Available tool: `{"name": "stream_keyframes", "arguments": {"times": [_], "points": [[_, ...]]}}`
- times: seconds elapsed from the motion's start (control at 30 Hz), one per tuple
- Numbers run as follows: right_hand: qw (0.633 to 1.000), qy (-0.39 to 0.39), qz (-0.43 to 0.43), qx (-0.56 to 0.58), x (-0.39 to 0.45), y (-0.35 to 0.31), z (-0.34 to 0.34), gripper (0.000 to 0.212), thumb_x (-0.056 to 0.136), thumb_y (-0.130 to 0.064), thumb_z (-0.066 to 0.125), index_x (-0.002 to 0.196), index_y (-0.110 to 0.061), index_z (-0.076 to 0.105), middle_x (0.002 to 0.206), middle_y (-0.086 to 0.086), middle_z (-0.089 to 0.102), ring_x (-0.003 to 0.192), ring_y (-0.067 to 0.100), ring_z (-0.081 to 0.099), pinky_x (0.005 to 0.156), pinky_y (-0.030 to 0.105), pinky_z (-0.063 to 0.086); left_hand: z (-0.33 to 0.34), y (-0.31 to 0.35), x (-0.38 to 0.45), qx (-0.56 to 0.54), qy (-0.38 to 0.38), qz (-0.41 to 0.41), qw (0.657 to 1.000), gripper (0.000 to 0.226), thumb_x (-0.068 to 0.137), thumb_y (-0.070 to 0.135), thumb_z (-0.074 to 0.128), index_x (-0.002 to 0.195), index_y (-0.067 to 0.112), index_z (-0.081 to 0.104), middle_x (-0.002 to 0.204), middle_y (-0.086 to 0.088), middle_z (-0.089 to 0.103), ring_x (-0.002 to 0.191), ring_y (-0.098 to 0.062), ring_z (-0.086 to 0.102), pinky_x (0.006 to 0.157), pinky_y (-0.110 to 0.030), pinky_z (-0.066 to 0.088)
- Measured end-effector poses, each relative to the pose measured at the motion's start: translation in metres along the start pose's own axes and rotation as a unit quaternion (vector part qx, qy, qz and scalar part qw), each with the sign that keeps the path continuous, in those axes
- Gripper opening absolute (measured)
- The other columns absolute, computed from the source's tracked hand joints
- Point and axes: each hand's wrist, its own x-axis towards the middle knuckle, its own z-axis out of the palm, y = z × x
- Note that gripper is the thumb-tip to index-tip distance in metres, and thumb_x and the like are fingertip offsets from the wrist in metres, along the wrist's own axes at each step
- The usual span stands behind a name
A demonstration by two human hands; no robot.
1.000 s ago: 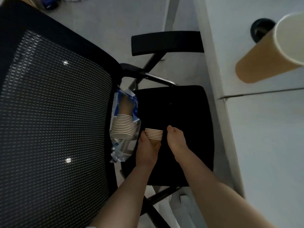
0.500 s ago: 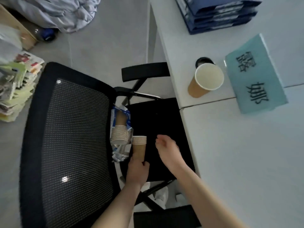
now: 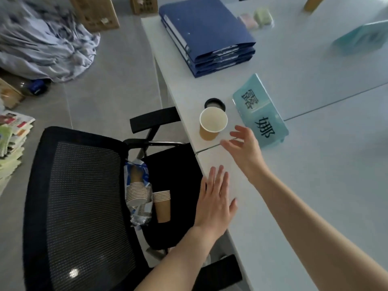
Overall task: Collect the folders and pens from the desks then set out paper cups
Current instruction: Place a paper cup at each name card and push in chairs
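On the floor at far left lie a stack of magazines (image 3: 12,141) and a heap of pale cloth (image 3: 44,43). Next comes a black mesh-backed office chair (image 3: 84,206); on its seat, against the backrest, a torn plastic sleeve of paper cups (image 3: 137,192) lies beside a short loose stack of brown cups (image 3: 162,204), also lying on the seat. The left hand (image 3: 216,202) is just right of that stack and apart from it, flat with fingers straight and together, over the near-left edge of the pale counter (image 3: 315,185), holding nothing. Beyond it, a single paper cup (image 3: 212,123) stands upright near the counter's left edge, just in front of a round black cable grommet (image 3: 214,103). The right hand (image 3: 245,148) hovers just right of and nearer than this cup, fingers spread and loosely bent, empty, not touching it. Right of the hand stands a teal name card (image 3: 260,110). At the counter's far-left corner sits a stack of blue folders (image 3: 206,34); farther right, blurred, is another teal card (image 3: 361,38)
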Motion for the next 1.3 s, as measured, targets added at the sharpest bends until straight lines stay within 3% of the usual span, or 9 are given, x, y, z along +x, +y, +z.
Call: {"name": "stream_keyframes", "arguments": {"times": [0.07,0.23,0.4,0.5,0.67,0.8,0.9,1.13,1.3], "points": [[1.000,-0.018,-0.002,-0.022,0.018,-0.003,-0.001,0.077,0.077,-0.027,0.078,0.140,-0.020,0.035,0.129,-0.002,0.052,0.111,0.016,0.055,0.096,0.037,0.049,0.014,-0.001,0.002,0.058,-0.052,0.003,0.997,0.082,0.089,0.055,0.026,0.151,0.002,0.022,0.161,-0.017,0.014,0.149,-0.033,0.012,0.114,-0.056,0.028],[0.996,-0.082,-0.020,-0.034,0.047,-0.002,0.013,0.108,0.061,-0.034,0.088,0.147,-0.022,0.023,0.139,-0.002,0.044,0.124,0.020,0.047,0.103,0.045,0.044,0.021,-0.004,0.002,0.112,-0.073,0.019,0.991,0.088,0.090,0.059,0.021,0.153,0.000,0.007,0.162,-0.020,-0.001,0.150,-0.035,-0.003,0.116,-0.059,0.012],[0.996,-0.080,-0.021,0.031,0.057,0.007,0.027,0.088,0.042,-0.043,0.087,0.118,-0.027,0.047,0.120,-0.001,0.058,0.115,0.020,0.058,0.095,0.049,0.051,0.022,-0.004,0.003,0.118,-0.070,0.019,0.990,0.088,0.090,0.059,0.021,0.153,0.000,0.003,0.162,-0.020,-0.004,0.149,-0.035,-0.006,0.116,-0.057,0.010],[0.997,-0.052,-0.034,0.043,0.051,0.004,0.023,0.071,0.060,-0.024,0.089,0.119,-0.020,0.049,0.113,-0.008,0.059,0.112,0.013,0.058,0.099,0.044,0.050,0.022,-0.005,0.003,0.119,-0.070,0.019,0.990,0.087,0.090,0.058,0.019,0.153,0.001,0.003,0.162,-0.021,-0.001,0.150,-0.035,-0.003,0.116,-0.056,0.010],[0.998,-0.004,-0.047,0.034,0.029,0.020,-0.005,0.070,0.062,-0.029,0.088,0.121,-0.023,0.049,0.116,-0.008,0.062,0.105,0.011,0.062,0.095,0.041,0.052,0.021,0.000,0.003,0.156,-0.071,0.006,0.985,0.086,0.090,0.058,0.011,0.152,0.002,-0.010,0.159,-0.020,-0.020,0.148,-0.033,-0.018,0.117,-0.055,-0.007],[0.997,0.006,-0.058,0.050,0.001,0.047,-0.037,0.066,0.066,-0.028,0.087,0.120,-0.023,0.050,0.114,-0.010,0.063,0.105,0.008,0.062,0.094,0.040,0.053,0.014,0.003,0.003,0.138,-0.063,0.000,0.988,0.089,0.086,0.058,0.030,0.151,-0.002,0.020,0.160,-0.024,0.010,0.148,-0.037,0.013,0.117,-0.052,0.023],[0.997,0.020,-0.057,0.053,-0.017,0.069,-0.069,0.061,0.068,-0.026,0.085,0.118,-0.024,0.051,0.111,-0.013,0.062,0.103,0.007,0.062,0.092,0.039,0.054,0.013,0.005,0.003,0.131,-0.053,0.007,0.990,0.087,0.084,0.055,0.033,0.148,-0.004,0.031,0.157,-0.024,0.024,0.145,-0.036,0.025,0.116,-0.050,0.027],[0.997,0.034,-0.051,0.045,-0.053,0.114,-0.148,0.058,0.070,-0.026,0.084,0.117,-0.020,0.051,0.113,-0.006,0.062,0.102,0.009,0.062,0.089,0.033,0.055,0.038,0.103,-0.018,0.021,0.011,-0.202,0.979,0.076,0.087,0.040,0.029,0.146,-0.009,0.030,0.155,-0.024,0.028,0.145,-0.035,0.027,0.118,-0.043,0.025],[0.997,0.018,-0.062,0.032,-0.051,0.139,-0.188,0.056,0.072,-0.023,0.082,0.117,-0.018,0.050,0.116,-0.003,0.061,0.102,0.009,0.060,0.089,0.029,0.053,0.080,0.167,-0.023,0.020,0.046,-0.255,0.966,0.078,0.089,0.042,0.032,0.146,-0.010,0.028,0.156,-0.025,0.026,0.146,-0.036,0.022,0.117,-0.047,0.016]]}}
